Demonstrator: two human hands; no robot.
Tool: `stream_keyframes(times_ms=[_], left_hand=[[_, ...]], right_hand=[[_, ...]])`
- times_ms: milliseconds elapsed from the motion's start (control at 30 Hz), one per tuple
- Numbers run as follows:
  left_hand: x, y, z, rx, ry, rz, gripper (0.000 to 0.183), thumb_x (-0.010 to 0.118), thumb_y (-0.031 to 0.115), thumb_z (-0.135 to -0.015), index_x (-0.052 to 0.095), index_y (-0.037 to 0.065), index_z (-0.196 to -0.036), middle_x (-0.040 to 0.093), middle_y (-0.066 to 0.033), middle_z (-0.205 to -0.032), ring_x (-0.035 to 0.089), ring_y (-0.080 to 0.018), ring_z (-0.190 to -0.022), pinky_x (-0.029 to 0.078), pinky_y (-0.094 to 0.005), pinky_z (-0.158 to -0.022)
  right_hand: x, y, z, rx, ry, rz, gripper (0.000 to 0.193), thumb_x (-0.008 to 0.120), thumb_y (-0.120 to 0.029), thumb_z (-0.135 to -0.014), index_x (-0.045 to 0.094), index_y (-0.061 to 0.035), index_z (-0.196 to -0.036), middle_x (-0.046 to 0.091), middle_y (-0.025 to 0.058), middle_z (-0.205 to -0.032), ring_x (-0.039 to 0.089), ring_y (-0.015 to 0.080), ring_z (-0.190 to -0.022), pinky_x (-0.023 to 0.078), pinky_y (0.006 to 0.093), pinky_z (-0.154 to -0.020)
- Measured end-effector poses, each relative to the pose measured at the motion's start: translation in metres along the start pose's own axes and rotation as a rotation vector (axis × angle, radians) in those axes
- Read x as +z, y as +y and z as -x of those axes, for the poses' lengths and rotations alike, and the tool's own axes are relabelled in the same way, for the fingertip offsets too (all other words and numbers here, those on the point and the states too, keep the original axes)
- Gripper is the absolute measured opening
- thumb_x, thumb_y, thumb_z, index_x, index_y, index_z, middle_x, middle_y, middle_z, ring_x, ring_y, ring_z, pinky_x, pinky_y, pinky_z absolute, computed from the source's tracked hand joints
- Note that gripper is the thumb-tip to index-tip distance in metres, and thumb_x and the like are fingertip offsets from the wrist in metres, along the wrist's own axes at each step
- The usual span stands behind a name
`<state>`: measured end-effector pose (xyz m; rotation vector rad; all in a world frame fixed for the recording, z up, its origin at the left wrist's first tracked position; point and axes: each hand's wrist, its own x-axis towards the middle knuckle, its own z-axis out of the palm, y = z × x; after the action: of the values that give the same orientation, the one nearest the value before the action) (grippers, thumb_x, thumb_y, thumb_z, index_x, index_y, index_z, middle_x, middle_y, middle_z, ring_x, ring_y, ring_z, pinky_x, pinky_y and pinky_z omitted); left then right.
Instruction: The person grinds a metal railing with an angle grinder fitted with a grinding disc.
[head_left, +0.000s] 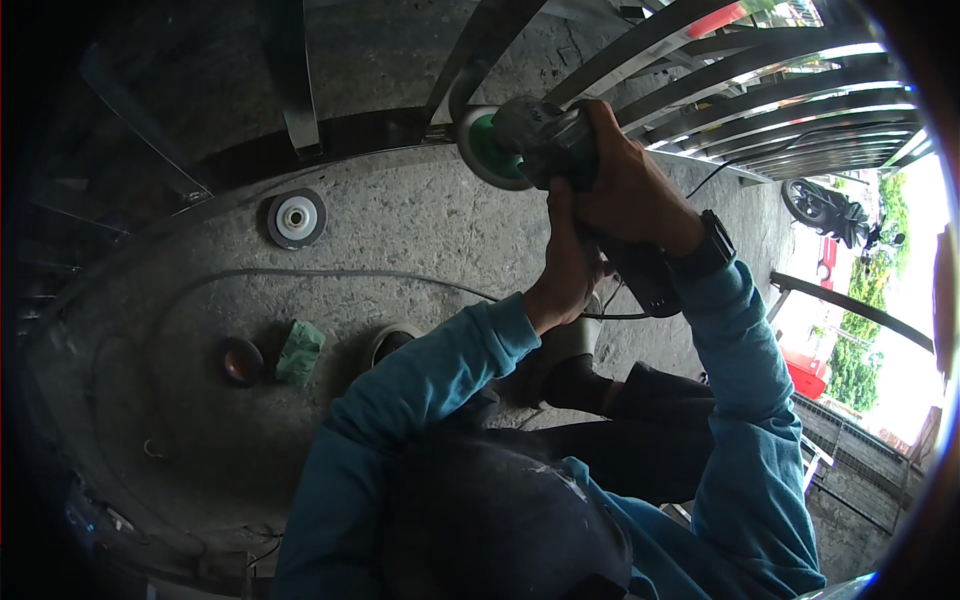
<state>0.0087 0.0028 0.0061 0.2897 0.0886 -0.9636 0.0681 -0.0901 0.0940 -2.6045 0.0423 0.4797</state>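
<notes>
An angle grinder [545, 140] with a dark body and a green-backed round disc [490, 148] is held in both hands above the floor. My right hand [635, 190], with a dark watch at the wrist, wraps over the grinder's body near its head. From below and to the left, my left hand [565, 275] closes round the underside of the body, its thumb pointing up. The disc's edge lies against or close to a metal bar [375, 128] of a large frame; contact cannot be made out. My left fingers are partly hidden by the grinder.
A grey-and-white grinding wheel [298, 218] lies on the concrete floor, left of the grinder. Nearer are a brown-centred disc [240, 361] and a crumpled green piece [300, 352]. A cable [370, 273] crosses the floor. Metal slats [790, 95] rise at far right; a motorcycle [845, 212] stands beyond.
</notes>
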Motion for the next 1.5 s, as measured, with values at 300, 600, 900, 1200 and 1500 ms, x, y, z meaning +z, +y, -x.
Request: stream_keyframes(times_ms=[300,600,900,1200,1500], left_hand=[[0.008,-0.02,0.018,-0.05,0.035,0.046,0.112,0.009,0.093,-0.085,0.021,0.01,-0.16,0.041,-0.0124,-0.154,0.046,-0.0248,-0.141,0.041,-0.0502,-0.11],[0.006,-0.033,0.036,-0.179,-0.092,-0.059,0.106,0.013,0.089,-0.089,0.017,0.011,-0.161,0.035,-0.0124,-0.159,0.042,-0.026,-0.144,0.038,-0.0564,-0.113],[0.0,0.0,0.013,-0.085,-0.026,-0.063,0.105,0.013,0.088,-0.09,0.019,0.011,-0.161,0.035,-0.0121,-0.159,0.041,-0.0267,-0.145,0.039,-0.0582,-0.111],[0.005,-0.004,0.013,-0.074,-0.005,-0.047,0.107,0.011,0.089,-0.089,0.018,0.011,-0.161,0.034,-0.014,-0.159,0.041,-0.0265,-0.144,0.037,-0.0594,-0.112],[0.007,-0.045,0.036,-0.191,-0.088,-0.039,0.106,0.011,0.089,-0.089,0.014,0.012,-0.162,0.032,-0.0114,-0.161,0.039,-0.0257,-0.146,0.04,-0.0588,-0.111]], right_hand=[[0.004,-0.001,0.026,-0.077,0.061,-0.049,0.072,0.077,-0.015,-0.078,0.034,0.002,-0.133,0.069,0.031,-0.098,0.072,0.0451,-0.09,0.059,0.0457,-0.077],[0.007,0.008,0.064,0.096,0.0,-0.008,0.076,0.076,-0.019,-0.08,0.033,0.0029,-0.14,0.068,0.0322,-0.104,0.069,0.0479,-0.1,0.057,0.0477,-0.085],[0.003,-0.004,0.022,0.016,0.093,0.043,0.075,0.076,-0.018,-0.08,0.034,0.0043,-0.137,0.067,0.0313,-0.107,0.069,0.0446,-0.102,0.057,0.0451,-0.086],[0.001,0.001,0.019,0.007,0.024,-0.001,0.073,0.076,-0.017,-0.079,0.034,0.0033,-0.134,0.067,0.0305,-0.105,0.07,0.0439,-0.098,0.057,0.0455,-0.082],[0.013,0.021,0.071,0.155,-0.026,0.051,0.077,0.076,-0.019,-0.081,0.032,0.0041,-0.139,0.067,0.0315,-0.108,0.069,0.0471,-0.102,0.056,0.0491,-0.086]])
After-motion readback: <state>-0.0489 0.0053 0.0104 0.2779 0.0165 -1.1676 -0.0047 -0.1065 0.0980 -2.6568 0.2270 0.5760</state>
